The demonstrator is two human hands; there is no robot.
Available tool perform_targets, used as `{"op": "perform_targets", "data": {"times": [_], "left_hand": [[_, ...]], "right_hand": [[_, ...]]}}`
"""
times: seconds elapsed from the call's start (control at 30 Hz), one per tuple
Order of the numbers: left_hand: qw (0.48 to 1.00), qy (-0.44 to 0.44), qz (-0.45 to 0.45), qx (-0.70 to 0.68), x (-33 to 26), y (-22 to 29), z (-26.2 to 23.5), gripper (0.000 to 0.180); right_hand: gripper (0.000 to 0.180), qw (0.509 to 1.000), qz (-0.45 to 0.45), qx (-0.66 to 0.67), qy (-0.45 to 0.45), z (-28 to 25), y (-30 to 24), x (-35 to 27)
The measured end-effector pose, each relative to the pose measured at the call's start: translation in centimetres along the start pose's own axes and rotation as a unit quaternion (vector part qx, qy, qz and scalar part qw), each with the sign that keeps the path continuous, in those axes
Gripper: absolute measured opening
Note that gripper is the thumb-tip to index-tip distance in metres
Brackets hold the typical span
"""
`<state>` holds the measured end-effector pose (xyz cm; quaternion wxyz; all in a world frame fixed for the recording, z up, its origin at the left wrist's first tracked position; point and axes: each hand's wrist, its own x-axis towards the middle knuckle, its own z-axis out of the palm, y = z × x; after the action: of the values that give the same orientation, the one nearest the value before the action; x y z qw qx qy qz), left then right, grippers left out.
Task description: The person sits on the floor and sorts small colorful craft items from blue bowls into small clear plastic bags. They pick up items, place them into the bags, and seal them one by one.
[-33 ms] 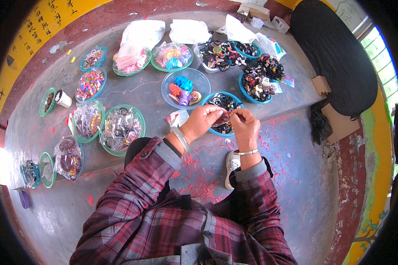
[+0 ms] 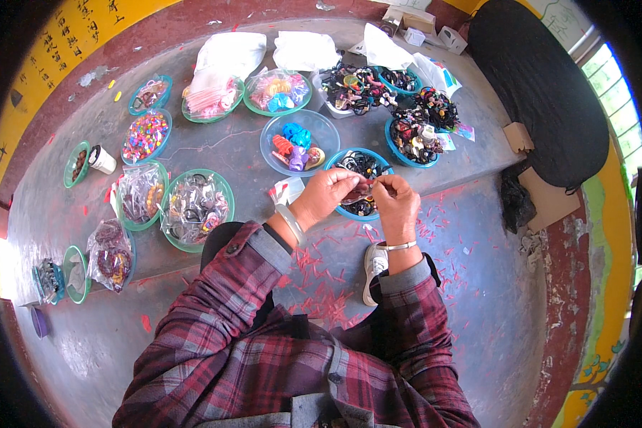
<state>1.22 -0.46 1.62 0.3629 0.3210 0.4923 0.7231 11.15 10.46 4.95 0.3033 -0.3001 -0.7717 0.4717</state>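
Observation:
Over a blue basket of black hair ties, my two hands meet. My left hand is closed, thumb against forefinger, on one side of a small see-through reddish piece that looks like thin plastic. Its other side is pinched by my right hand, fingers curled. A thin red edge stretches between the fingertips. What exactly the piece is, and whether anything lies inside it, is too small to tell. Just left of my left wrist is a white packet with red on it.
A blue basin with coloured hair clips stands beyond my left hand. Heaped hair ties fill another blue basket at the right. Green baskets with bagged hair ties stand at the left. Red scraps litter the floor around my white shoe.

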Motion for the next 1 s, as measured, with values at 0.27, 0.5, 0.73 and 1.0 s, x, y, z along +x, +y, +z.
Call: {"op": "perform_targets", "data": {"times": [0.27,0.5,0.73,1.0], "left_hand": [[0.989,0.038,-0.062,-0.126,0.1,0.6,-1.0,0.027],[0.975,0.097,-0.067,-0.189,0.4,0.2,-1.9,0.026],[0.97,0.137,-0.069,-0.186,0.4,-0.1,-2.2,0.023],[0.978,0.111,-0.089,-0.152,0.4,-0.2,-1.9,0.024]], "right_hand": [[0.011,0.997,0.029,0.066,-0.01,-1.8,1.8,1.9],[0.013,0.991,0.054,0.122,-0.023,-5.7,2.2,3.5],[0.017,0.994,0.029,-0.103,0.021,-11.2,6.8,6.0],[0.025,0.919,0.143,-0.367,-0.029,-20.1,20.4,6.8]]}}
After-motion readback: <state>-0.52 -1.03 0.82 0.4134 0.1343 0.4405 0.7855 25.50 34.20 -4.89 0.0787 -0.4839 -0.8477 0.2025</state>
